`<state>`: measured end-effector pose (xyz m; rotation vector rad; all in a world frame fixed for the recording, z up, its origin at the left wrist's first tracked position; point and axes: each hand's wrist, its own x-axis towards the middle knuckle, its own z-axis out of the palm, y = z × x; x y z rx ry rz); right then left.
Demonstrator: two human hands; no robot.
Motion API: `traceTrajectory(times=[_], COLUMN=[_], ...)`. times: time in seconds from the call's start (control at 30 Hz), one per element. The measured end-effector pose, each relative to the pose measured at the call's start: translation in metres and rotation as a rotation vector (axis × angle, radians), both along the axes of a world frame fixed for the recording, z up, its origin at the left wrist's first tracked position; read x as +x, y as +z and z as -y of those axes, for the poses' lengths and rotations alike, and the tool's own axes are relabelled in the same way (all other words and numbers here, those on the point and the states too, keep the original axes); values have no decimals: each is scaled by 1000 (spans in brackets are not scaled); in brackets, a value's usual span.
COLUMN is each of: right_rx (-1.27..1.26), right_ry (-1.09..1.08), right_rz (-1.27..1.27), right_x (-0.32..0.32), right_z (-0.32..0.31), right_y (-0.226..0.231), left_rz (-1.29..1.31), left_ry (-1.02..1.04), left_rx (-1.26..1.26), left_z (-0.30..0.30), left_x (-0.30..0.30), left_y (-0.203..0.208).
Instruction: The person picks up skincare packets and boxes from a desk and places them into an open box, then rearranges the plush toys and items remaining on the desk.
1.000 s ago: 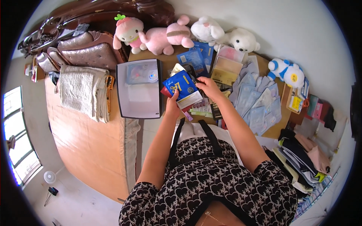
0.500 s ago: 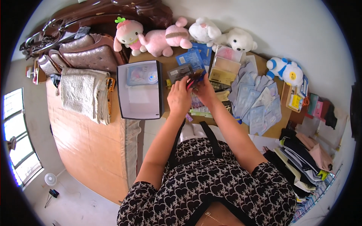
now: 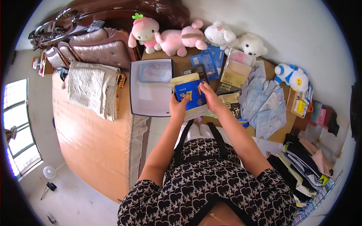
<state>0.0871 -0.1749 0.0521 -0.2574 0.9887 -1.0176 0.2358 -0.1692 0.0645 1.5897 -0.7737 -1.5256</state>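
Observation:
My left hand (image 3: 178,107) and my right hand (image 3: 212,98) grip a stack of flat packets from both sides. A blue packet (image 3: 190,96) with gold print faces up on top, a gold packet (image 3: 184,80) sticks out behind it, and a pale one (image 3: 196,113) shows below. To the left stands an open white box (image 3: 151,100) with a dark rim, a translucent bluish case (image 3: 155,72) at its far end. Beyond the stack lies a dark flat packet (image 3: 197,71), partly covered by it. What lies directly beneath my hands is hidden.
Blue packets (image 3: 206,64), a row of gold and dark packets (image 3: 232,77) and pale blue sachets (image 3: 266,107) cover the table. Plush toys (image 3: 177,40) line the back. At left a folded quilt (image 3: 90,88) rests on a bed (image 3: 85,139); folded clothes (image 3: 305,162) lie at right.
The packets, earlier bunched and tilted between my fingers, are now spread flat with the blue one facing up. The whole view has shifted, with things appearing further right.

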Motion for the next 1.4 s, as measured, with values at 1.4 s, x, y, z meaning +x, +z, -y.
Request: traceTrajectory(times=[1.4], right_rx=[519], right_ry=[-1021], right_rz=[-486], right_x=[-93], right_z=[-214], right_y=[-118], left_rz=[-184], left_ry=[-727], left_rx=[511], left_z=[-31], left_x=[-77], left_y=[-60])
